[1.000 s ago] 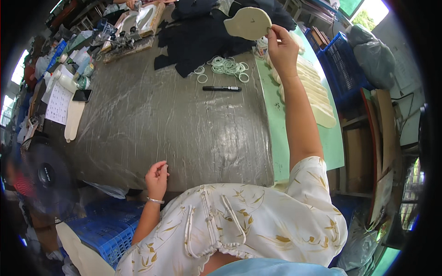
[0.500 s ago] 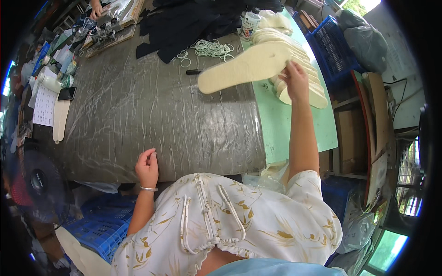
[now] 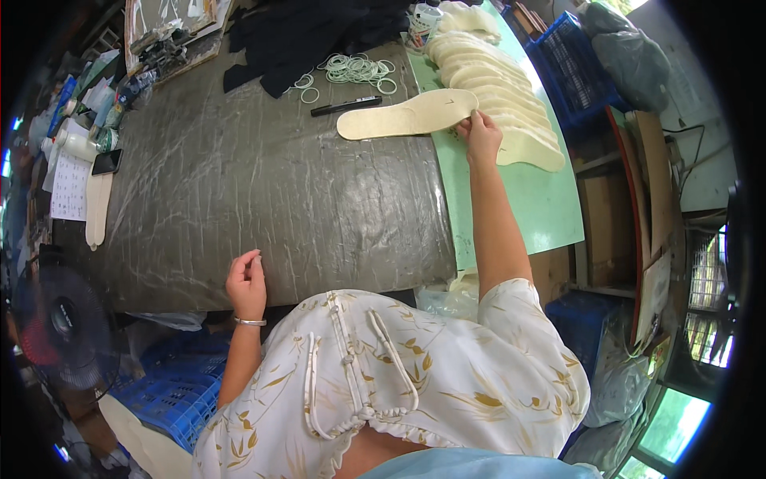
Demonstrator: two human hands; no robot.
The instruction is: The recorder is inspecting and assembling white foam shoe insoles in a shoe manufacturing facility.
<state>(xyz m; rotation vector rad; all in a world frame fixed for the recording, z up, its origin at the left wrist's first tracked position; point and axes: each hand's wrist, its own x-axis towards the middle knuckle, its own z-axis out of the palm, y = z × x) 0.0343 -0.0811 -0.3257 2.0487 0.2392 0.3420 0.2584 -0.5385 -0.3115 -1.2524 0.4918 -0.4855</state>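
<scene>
My right hand (image 3: 481, 137) pinches one end of a cream insole (image 3: 407, 116), which has a small dark mark near that end. The insole's other end reaches left over the dark work table (image 3: 303, 191), just below a black marker pen (image 3: 345, 105). Beside that hand, a row of overlapping cream insoles (image 3: 491, 80) lies on a pale green board (image 3: 542, 203). My left hand (image 3: 246, 281), a bracelet at its wrist, is by the table's front edge. Its fingers are curled together, and nothing shows in them.
Pale green rings (image 3: 357, 69) lie loose beside black cloth (image 3: 303, 40) at the back. A white bottle (image 3: 424, 22) stands near the insoles. On the left are a phone (image 3: 106, 162), a written sheet (image 3: 70, 188) and a fan (image 3: 64, 319). Blue crates (image 3: 570, 60) stand at the right.
My right hand has brought the insole lower and levelled it, uncovering more of the pen and the insole row. My left hand has barely moved. Another person's hand at the far left has gone from view.
</scene>
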